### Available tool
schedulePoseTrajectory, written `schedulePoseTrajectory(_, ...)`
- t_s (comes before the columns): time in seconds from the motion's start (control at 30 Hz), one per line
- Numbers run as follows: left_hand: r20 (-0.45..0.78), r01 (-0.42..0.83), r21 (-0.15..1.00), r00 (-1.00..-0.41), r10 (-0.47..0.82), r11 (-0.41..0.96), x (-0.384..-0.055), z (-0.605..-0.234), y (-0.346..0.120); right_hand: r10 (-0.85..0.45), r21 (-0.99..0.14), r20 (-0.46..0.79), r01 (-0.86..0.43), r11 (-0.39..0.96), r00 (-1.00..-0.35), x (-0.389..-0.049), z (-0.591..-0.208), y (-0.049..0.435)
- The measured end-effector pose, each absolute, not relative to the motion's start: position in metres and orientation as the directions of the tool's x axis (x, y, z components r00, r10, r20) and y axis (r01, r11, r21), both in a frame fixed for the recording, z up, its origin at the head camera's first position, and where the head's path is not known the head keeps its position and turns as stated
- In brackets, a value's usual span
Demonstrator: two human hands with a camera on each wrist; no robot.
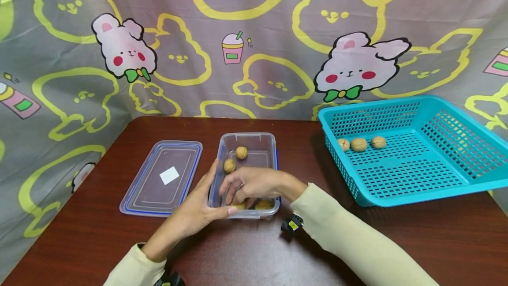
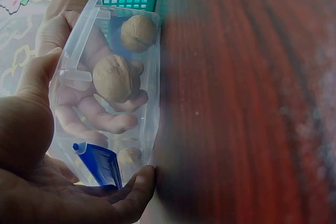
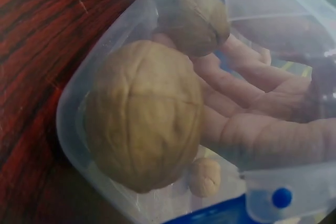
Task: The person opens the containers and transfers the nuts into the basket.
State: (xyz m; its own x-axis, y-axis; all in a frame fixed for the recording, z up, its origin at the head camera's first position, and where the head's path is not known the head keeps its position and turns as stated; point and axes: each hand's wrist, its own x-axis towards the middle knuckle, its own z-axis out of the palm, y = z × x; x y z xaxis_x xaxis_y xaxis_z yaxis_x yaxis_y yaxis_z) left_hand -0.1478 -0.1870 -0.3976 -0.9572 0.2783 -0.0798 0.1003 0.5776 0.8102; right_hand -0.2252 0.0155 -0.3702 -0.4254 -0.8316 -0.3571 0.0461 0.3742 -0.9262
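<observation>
A clear plastic food container (image 1: 248, 136) with blue side clips stands on the table, holding several walnuts. Two walnuts, one at the far end (image 1: 241, 152) and one by the left wall (image 1: 229, 165), show plainly in the head view. Others, such as this walnut (image 1: 263, 205), lie at the near end. My left hand (image 1: 196, 208) grips the container's left side, thumb at the near rim. Inside the container is my right hand (image 1: 258, 183), its fingers loosely bent beside the near walnuts. Through the wall, the right wrist view shows a large walnut (image 3: 144, 116) close to those fingers; no grip is visible.
Left of the container lies its clear lid (image 1: 151, 189) with a blue seal and a white square label (image 1: 169, 175). A turquoise perforated basket (image 1: 448, 189) stands at the right, with three walnuts (image 1: 359, 144) along its left side. A patterned curtain (image 1: 274, 56) hangs behind the table.
</observation>
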Motion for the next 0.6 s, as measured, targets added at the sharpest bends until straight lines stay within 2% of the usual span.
schedulePoseTrajectory(0.37, -0.088, 0.09, 0.81, -0.958, 0.272, 0.579, -0.148, -0.3978, -0.1867, -0.85, -0.946, -0.323, 0.106, 0.308, -0.415, -0.2266, -0.3728, 0.0172)
schedulePoseTrajectory(0.6, -0.101, 0.082, 0.808, -0.956, 0.275, 0.583, -0.1487, -0.3976, -0.1868, -0.894, -0.958, -0.285, 0.127, 0.256, -0.346, -0.2275, -0.3717, 0.0201)
